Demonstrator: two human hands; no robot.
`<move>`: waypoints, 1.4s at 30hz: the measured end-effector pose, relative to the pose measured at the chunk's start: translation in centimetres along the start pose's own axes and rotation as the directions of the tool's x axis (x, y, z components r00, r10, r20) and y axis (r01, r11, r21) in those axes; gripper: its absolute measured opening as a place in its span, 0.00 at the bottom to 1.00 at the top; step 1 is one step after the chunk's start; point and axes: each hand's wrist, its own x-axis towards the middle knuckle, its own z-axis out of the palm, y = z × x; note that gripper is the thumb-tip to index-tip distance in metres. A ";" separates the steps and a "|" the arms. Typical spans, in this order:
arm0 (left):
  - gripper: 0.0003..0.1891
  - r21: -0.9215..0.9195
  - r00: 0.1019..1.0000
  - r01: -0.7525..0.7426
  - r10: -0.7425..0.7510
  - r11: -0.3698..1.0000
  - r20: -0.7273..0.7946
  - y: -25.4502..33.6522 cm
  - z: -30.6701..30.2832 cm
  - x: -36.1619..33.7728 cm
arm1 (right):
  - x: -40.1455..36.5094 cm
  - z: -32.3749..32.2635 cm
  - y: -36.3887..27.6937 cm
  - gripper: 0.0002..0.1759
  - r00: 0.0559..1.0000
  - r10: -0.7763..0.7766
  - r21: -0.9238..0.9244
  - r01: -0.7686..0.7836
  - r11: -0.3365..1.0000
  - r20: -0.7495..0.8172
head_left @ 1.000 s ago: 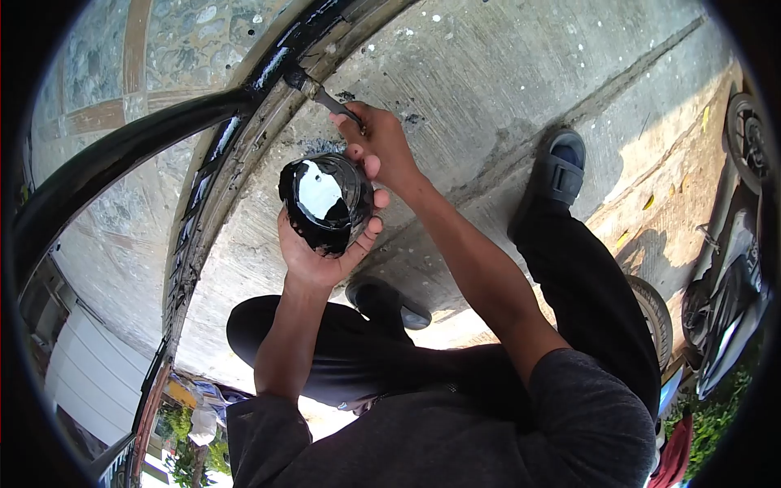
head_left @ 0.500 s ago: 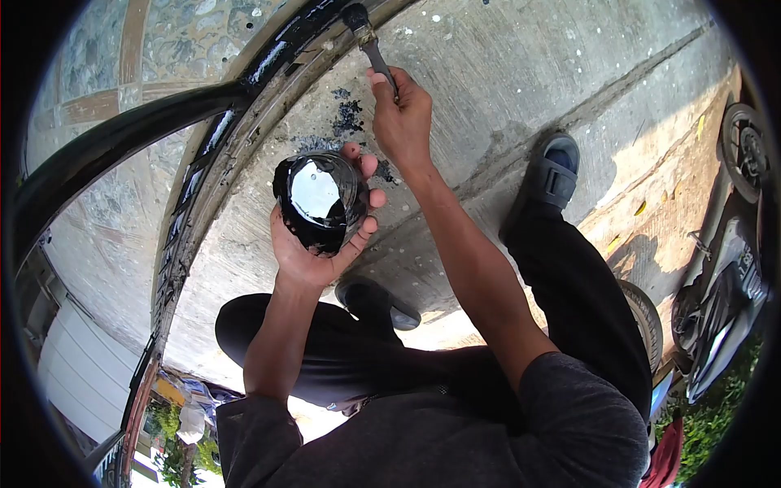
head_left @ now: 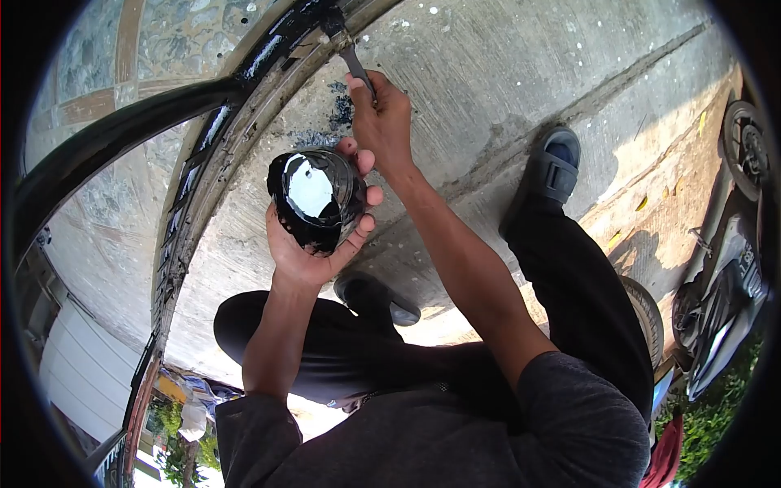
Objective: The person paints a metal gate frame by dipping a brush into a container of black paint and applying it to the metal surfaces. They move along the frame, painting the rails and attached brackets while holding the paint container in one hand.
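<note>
Cupped in my left hand (head_left: 303, 264) is a round container of black paint (head_left: 313, 199), its glossy surface reflecting the bright sky. My fingers wrap around its right side and underneath. My right hand (head_left: 382, 118) grips the handle of a paintbrush (head_left: 350, 58). The dark bristles lie against the lower edge of a black-painted metal rail (head_left: 272, 53), which shines as if wet. Whatever material the cup is made of is hidden under the paint.
A thick curved black bar (head_left: 122, 122) joins the rail at the left. Black paint spots (head_left: 340, 110) mark the concrete floor (head_left: 480, 73) below the rail. My sandalled foot (head_left: 557, 167) rests on the concrete. A parked motorcycle (head_left: 724, 276) stands at the far right.
My right hand and the paintbrush have moved left along the rail. The paint container in my left hand has shifted very slightly left.
</note>
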 end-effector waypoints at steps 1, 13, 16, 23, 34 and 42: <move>0.31 0.012 1.000 0.016 -0.015 1.000 -0.022 0.1 0.3 0.0 | -0.3 0.7 0.2 0.12 0.998 0.034 -0.028 -0.033 0.999 0.049; 0.38 -0.075 1.000 -0.014 0.016 0.997 0.025 -0.1 -0.5 -0.1 | 3.4 -3.5 -1.0 0.12 0.977 0.001 -0.152 0.033 0.988 0.215; 0.38 -0.086 0.999 -0.013 0.017 0.996 0.046 -0.3 -0.4 0.1 | 3.5 -3.4 -1.4 0.13 0.997 0.004 -0.044 0.000 0.999 0.071; 0.34 -0.028 0.998 0.024 -0.022 0.999 0.065 0.1 0.3 -0.1 | -1.0 -0.8 0.4 0.14 0.959 0.093 -0.112 -0.065 0.992 0.268; 0.36 -0.076 0.995 0.016 -0.009 0.997 0.101 0.1 2.0 -1.0 | -0.5 -0.4 -0.9 0.12 0.899 -0.275 -0.460 0.415 0.785 0.341; 0.35 -0.142 0.998 -0.059 0.056 0.988 -0.023 0.2 3.0 -1.6 | 0.2 -1.3 0.0 0.10 0.859 -0.341 -0.533 0.506 0.678 0.382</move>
